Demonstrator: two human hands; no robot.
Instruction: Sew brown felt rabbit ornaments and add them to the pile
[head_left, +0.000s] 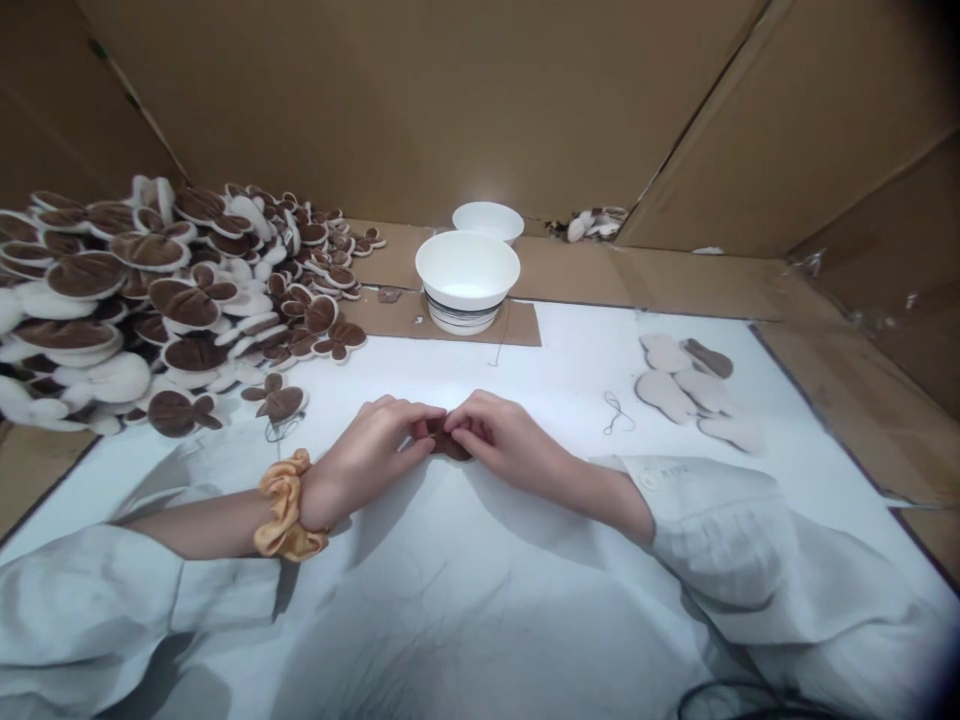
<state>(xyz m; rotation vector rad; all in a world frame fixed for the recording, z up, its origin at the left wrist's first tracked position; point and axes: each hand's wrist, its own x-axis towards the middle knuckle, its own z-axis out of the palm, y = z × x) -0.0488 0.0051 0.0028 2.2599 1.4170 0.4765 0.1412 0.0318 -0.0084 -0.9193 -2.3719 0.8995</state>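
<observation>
Pinching a brown piece [448,443], both hands' fingers [420,418] meet over white cloth [480,600] between cardboard walls [420,100].

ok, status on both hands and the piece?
Left hand and right hand both pinching one small brown fabric piece over the white sheet. Piece mostly hidden by fingers. Nothing between the hands; brown-and-white pile off to the left, white bowl behind.

Bright overhead light glares off the white sheet [525,380] at centre; soft shadows fall toward the bottom; corners darken and bend, edges slightly blurred.
</observation>
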